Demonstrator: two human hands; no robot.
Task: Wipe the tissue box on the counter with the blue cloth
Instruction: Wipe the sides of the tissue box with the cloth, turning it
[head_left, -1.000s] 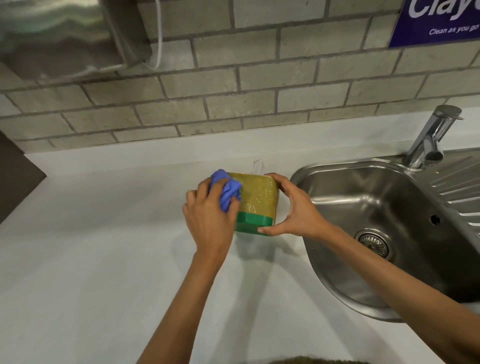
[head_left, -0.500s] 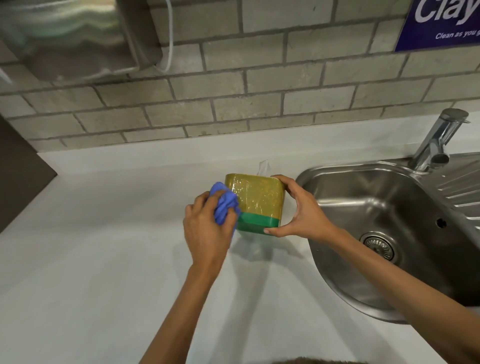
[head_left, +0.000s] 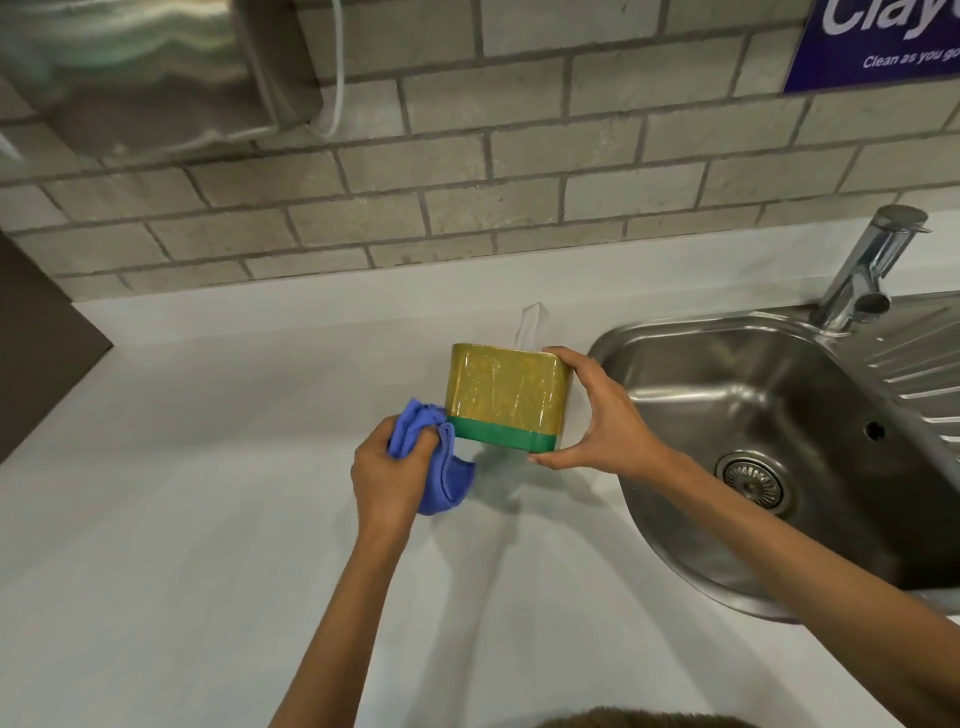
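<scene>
The tissue box is gold with a green band along its lower edge, and a white tissue sticks out behind its top. It is tilted, raised a little off the white counter. My right hand grips its right end, thumb under the green band and fingers over the top. My left hand is closed on the crumpled blue cloth, which touches the box's lower left corner and hangs down toward the counter.
A steel sink with a drain and a tap lies directly right of the box. A brick-tiled wall runs behind. A steel dispenser hangs at the upper left, and a blue sign at the upper right.
My left hand slid the blue cloth down from the box's upper left corner to its lower left corner. My right hand kept its grip on the box.
</scene>
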